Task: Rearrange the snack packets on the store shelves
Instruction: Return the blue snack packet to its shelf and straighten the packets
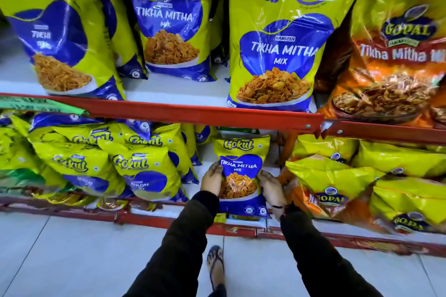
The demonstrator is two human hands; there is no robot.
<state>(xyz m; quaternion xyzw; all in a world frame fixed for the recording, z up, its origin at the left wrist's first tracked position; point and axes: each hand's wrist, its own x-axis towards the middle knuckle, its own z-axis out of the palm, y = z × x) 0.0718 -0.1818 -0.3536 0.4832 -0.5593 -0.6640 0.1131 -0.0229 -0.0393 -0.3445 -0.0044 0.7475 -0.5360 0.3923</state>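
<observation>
A small yellow and blue Gokul Tikha Mitha Mix packet (242,171) stands upright on the lower shelf (183,223). My left hand (212,181) grips its left edge and my right hand (271,187) grips its right edge. Both arms are in dark sleeves. To its left lie several small Gokul packets (135,164), leaning and piled. To its right sit yellow and orange Gopal packets (337,183).
The upper shelf has a red front rail (193,111) and carries large Gokul bags (277,38) and a large orange Gopal bag (395,55). Below is a pale tiled floor (72,260) with my sandalled foot (215,265).
</observation>
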